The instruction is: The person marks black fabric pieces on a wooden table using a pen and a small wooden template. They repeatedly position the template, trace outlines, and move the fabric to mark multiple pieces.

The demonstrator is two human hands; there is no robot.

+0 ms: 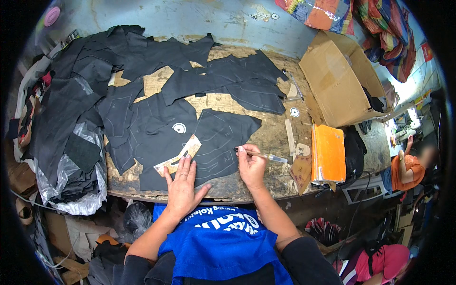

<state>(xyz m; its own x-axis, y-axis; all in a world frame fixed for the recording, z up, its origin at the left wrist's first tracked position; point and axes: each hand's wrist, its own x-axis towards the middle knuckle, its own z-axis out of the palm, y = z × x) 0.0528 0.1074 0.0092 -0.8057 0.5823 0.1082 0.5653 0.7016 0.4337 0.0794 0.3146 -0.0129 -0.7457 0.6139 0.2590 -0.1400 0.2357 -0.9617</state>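
Note:
My left hand (183, 185) lies flat with fingers spread, its fingertips pressing on a pale, angular pattern template (192, 146) with a slot in it. Under the template is a black sheet of leather-like material (228, 124), marked with thin light outlines of curved shapes. My right hand (251, 167) is closed round a pen (271, 156) with a clear end pointing right. The pen's tip is at the sheet's right part; whether it touches cannot be made out. A round white disc with a black ring (179, 128) rests on the black material above the template.
More black pieces (228, 71) cover the worn wooden table's (121, 166) back and left. At right are an orange block (327, 154), small templates (302, 150) and a cardboard box (332, 76). A plastic bag of black scraps (85, 161) hangs at left. Other people (408, 171) are at far right.

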